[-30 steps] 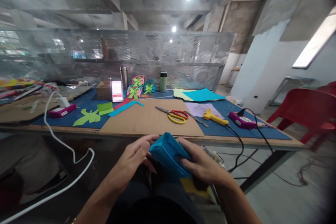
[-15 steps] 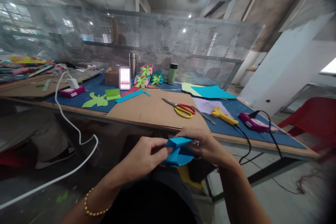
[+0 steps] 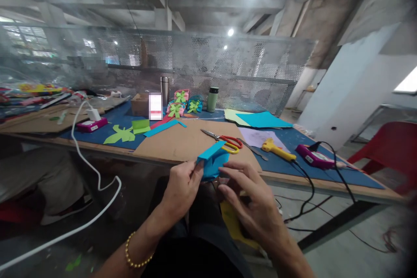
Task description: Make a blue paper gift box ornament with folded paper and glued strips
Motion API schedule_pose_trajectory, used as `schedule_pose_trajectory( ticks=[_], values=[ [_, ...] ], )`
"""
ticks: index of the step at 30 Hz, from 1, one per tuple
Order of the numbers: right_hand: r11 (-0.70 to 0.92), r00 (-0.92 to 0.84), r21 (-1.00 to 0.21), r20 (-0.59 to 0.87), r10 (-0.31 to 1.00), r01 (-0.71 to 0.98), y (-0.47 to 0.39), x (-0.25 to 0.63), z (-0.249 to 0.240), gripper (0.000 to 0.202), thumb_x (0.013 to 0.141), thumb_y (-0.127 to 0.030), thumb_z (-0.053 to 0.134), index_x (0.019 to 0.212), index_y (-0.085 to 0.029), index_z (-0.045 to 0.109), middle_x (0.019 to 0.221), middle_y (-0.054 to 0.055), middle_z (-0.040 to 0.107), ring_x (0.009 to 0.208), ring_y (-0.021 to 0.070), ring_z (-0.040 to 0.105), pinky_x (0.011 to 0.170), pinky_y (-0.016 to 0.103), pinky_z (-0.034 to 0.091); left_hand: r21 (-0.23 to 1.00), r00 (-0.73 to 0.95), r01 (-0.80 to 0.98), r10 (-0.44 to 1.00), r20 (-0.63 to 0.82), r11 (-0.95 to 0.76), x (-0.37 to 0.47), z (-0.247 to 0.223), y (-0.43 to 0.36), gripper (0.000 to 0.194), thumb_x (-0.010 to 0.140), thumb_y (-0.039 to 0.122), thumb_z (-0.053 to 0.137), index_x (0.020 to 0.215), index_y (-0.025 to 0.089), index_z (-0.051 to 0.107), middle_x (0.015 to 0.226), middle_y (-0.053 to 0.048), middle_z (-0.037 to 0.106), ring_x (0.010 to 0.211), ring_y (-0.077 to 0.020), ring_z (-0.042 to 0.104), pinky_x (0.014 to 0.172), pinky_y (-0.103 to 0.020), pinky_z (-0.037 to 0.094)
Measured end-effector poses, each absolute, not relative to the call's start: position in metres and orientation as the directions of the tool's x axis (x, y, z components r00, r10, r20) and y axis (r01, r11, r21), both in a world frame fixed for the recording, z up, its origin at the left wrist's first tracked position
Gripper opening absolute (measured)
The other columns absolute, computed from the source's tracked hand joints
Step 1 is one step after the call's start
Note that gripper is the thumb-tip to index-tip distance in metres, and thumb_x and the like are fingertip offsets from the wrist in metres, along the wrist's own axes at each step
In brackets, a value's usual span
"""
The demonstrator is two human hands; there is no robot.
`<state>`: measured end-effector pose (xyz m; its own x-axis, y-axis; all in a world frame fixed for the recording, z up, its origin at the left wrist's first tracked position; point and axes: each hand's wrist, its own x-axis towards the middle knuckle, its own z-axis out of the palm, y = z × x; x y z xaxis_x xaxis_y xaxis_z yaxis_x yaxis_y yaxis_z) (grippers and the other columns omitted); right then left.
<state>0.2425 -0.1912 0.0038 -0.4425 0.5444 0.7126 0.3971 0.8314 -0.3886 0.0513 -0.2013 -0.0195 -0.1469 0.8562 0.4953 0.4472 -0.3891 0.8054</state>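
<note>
A folded blue paper piece (image 3: pixel 213 163) is held up in front of the table's near edge, with a flat strip-like flap along its top. My left hand (image 3: pixel 184 182) pinches its left side between thumb and fingers. At its right side is my right hand (image 3: pixel 246 184), fingers apart and fingertips close to the paper; whether they touch it I cannot tell. Just behind the paper, scissors (image 3: pixel 224 140) with red and yellow handles lie on a cardboard sheet (image 3: pixel 176 143).
A yellow glue gun (image 3: pixel 278 150) and a purple box (image 3: pixel 316 156) with a black cable lie on the right. Green leaf-shaped paper (image 3: pixel 120 134) and a blue strip (image 3: pixel 164 128) lie left. Behind stand small bow-topped paper items (image 3: pixel 176 109), a green bottle (image 3: pixel 213 99) and a steel flask (image 3: pixel 165 90).
The blue paper has risen and turned, its top flap now slanting up to the right. My right hand has loosened from it and spread its fingers. The camera view has tilted upward slightly.
</note>
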Motion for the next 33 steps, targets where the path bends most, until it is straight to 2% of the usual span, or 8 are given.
schedule_pose_trajectory(
  ticks=[3, 6, 9, 12, 15, 18, 25, 33],
  values=[
    [0.798, -0.435, -0.438, 0.675, 0.596, 0.414, -0.191, 0.227, 0.000, 0.023, 0.092, -0.027, 0.061, 0.115, -0.021, 0.065, 0.124, 0.013, 0.059, 0.086, 0.0187, 0.066, 0.073, 0.030, 0.057, 0.750, -0.131, 0.510, 0.824, 0.551, -0.420, 0.056, -0.015, -0.201, 0.041, 0.098, 0.042, 0.047, 0.074, 0.014, 0.066, 0.064, -0.002, 0.060, 0.060, -0.0126, 0.050, 0.060, -0.023, 0.039],
    [0.780, -0.485, -0.499, 0.611, 0.626, 0.378, -0.187, 0.220, 0.003, 0.008, 0.091, -0.024, 0.061, 0.096, -0.021, 0.067, 0.110, 0.010, 0.065, 0.082, 0.0174, 0.063, 0.069, 0.027, 0.053, 0.798, -0.086, 0.433, 0.862, 0.499, -0.419, 0.056, -0.010, -0.202, 0.045, 0.098, 0.045, 0.045, 0.079, 0.012, 0.069, 0.068, -0.003, 0.063, 0.064, -0.0135, 0.052, 0.061, -0.024, 0.040],
    [0.771, -0.526, -0.560, 0.577, 0.625, 0.302, -0.182, 0.222, 0.006, 0.008, 0.091, -0.023, 0.061, 0.090, -0.020, 0.068, 0.097, 0.007, 0.067, 0.083, 0.0171, 0.061, 0.072, 0.026, 0.050, 0.885, 0.013, 0.252, 0.915, 0.403, -0.393, 0.051, -0.008, -0.203, 0.043, 0.097, 0.045, 0.049, 0.095, 0.011, 0.073, 0.082, -0.005, 0.069, 0.077, -0.0174, 0.059, 0.070, -0.025, 0.047],
    [0.742, -0.536, -0.615, 0.546, 0.644, 0.265, -0.177, 0.226, 0.004, 0.013, 0.091, -0.028, 0.064, 0.084, -0.019, 0.069, 0.085, 0.005, 0.065, 0.080, 0.0166, 0.058, 0.072, 0.026, 0.048, 0.962, 0.153, -0.015, 0.950, 0.271, -0.272, 0.044, -0.008, -0.206, 0.040, 0.094, 0.043, 0.055, 0.116, 0.014, 0.072, 0.106, -0.007, 0.072, 0.092, -0.0216, 0.065, 0.081, -0.032, 0.055],
    [0.653, -0.522, -0.719, 0.472, 0.710, 0.239, -0.172, 0.230, 0.000, 0.023, 0.089, -0.036, 0.067, 0.075, -0.018, 0.067, 0.074, 0.002, 0.058, 0.068, 0.0136, 0.053, 0.059, 0.023, 0.045, 0.971, 0.260, -0.189, 0.946, 0.193, -0.147, 0.040, -0.008, -0.212, 0.043, 0.092, 0.038, 0.060, 0.131, 0.019, 0.065, 0.126, -0.009, 0.068, 0.105, -0.0234, 0.065, 0.093, -0.038, 0.055],
    [0.535, -0.559, -0.828, 0.368, 0.743, 0.165, -0.171, 0.231, 0.000, 0.024, 0.088, -0.042, 0.068, 0.086, -0.018, 0.071, 0.075, 0.001, 0.058, 0.060, 0.0111, 0.050, 0.051, 0.021, 0.041, 0.964, 0.303, -0.247, 0.937, 0.176, -0.102, 0.039, -0.008, -0.218, 0.046, 0.091, 0.032, 0.063, 0.135, 0.020, 0.062, 0.134, -0.010, 0.064, 0.114, -0.0240, 0.063, 0.101, -0.040, 0.051],
    [0.532, -0.646, -0.838, 0.343, 0.682, 0.116, -0.168, 0.232, 0.007, 0.027, 0.086, -0.043, 0.070, 0.100, -0.021, 0.079, 0.085, 0.004, 0.064, 0.078, 0.0156, 0.057, 0.068, 0.026, 0.049, 0.953, 0.275, -0.284, 0.943, 0.184, -0.103, 0.039, -0.010, -0.219, 0.049, 0.091, 0.031, 0.063, 0.139, 0.020, 0.059, 0.137, -0.011, 0.062, 0.118, -0.0256, 0.063, 0.104, -0.043, 0.050],
    [0.519, -0.677, -0.847, 0.316, 0.665, 0.115, -0.164, 0.235, 0.005, 0.028, 0.085, -0.047, 0.072, 0.096, -0.022, 0.081, 0.090, 0.005, 0.069, 0.086, 0.0185, 0.060, 0.081, 0.032, 0.050, 0.954, 0.249, -0.286, 0.955, 0.163, -0.088, 0.040, -0.009, -0.222, 0.048, 0.089, 0.030, 0.065, 0.136, 0.019, 0.061, 0.137, -0.011, 0.063, 0.125, -0.0280, 0.059, 0.105, -0.044, 0.051]
  ],
)
